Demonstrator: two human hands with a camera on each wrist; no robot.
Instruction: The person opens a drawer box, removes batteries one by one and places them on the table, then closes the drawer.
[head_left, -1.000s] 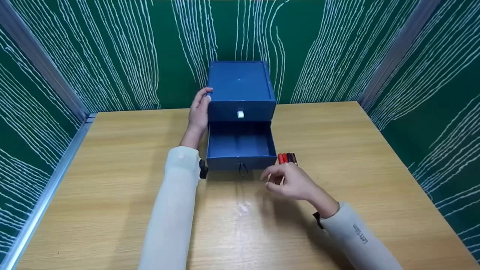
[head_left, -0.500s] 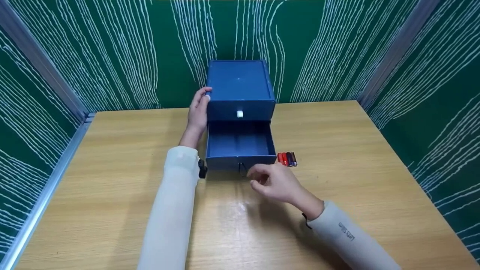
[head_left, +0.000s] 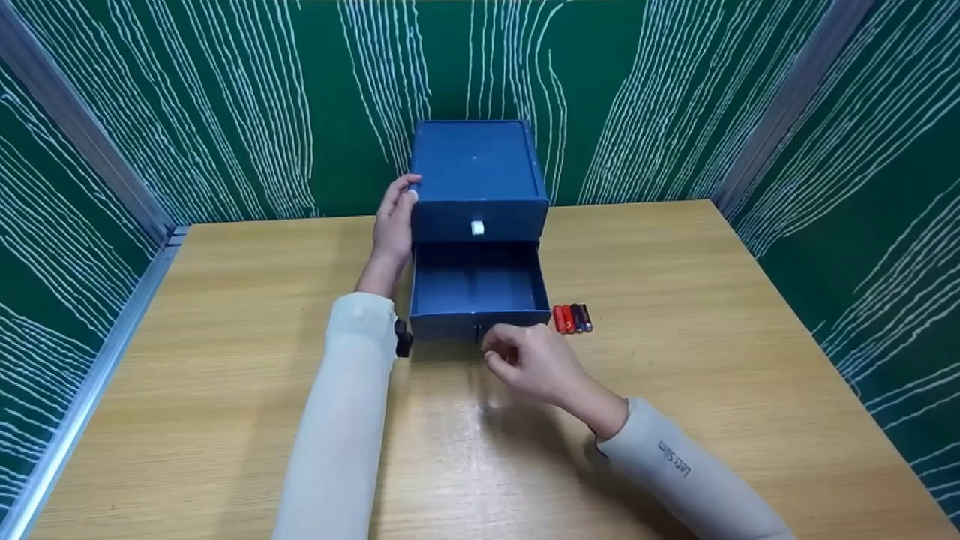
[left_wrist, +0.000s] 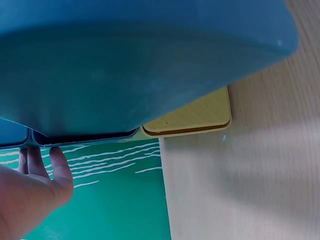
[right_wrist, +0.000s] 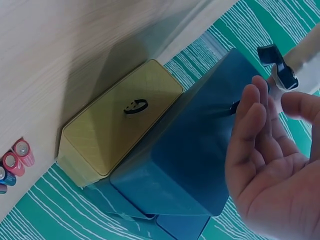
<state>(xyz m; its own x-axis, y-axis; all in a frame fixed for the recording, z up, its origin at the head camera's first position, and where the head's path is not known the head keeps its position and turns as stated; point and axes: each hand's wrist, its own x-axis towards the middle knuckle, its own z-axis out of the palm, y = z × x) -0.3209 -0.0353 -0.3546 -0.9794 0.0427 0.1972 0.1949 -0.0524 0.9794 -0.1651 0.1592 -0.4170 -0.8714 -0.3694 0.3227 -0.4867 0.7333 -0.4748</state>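
A blue drawer cabinet stands at the back of the table. Its upper drawer, with a white knob, is pushed in. Below, a blue drawer is pulled out, and its visible inside looks bare. My left hand rests against the cabinet's left side; its fingertips touch the edge in the left wrist view. At the pulled-out drawer's front is my right hand, fingers loosely bent and thumb apart. Its fingers partly hide the black loop handle, so contact is unclear.
Beneath the blue drawer, a yellow drawer with a black loop handle is in. Several red and dark batteries lie side by side right of the cabinet. Green walls with white lines surround the wooden table.
My right hand has moved left, from beside the batteries to the handle of the pulled-out drawer, uncovering the batteries. My left hand has stayed at the cabinet's side.
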